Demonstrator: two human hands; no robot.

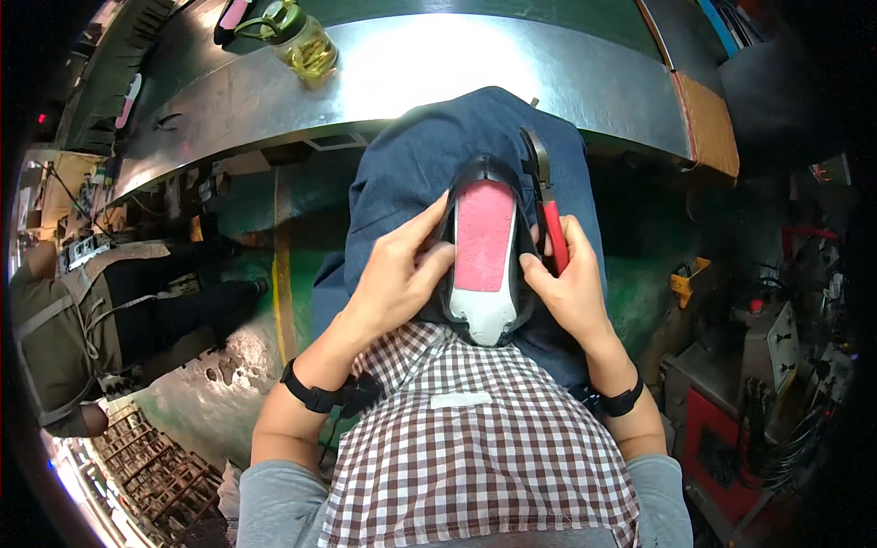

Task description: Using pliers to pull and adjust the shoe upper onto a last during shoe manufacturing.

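Shoe upper held sole-up on lap, both hands on it.

Left hand (397, 274) pinched the shoe (484, 265) edge to steady it; right hand (566, 283) gripped red-handled pliers (548, 205), apparently also bracing the opposite edge.

both forearms reach forward; left hand (395, 272) and right hand (566, 283) curl inward, gripping.

Matt pink insole board (482, 236), glossy steel bench (438, 73), denim cloth (411, 155), checked cotton apron (475, 457).
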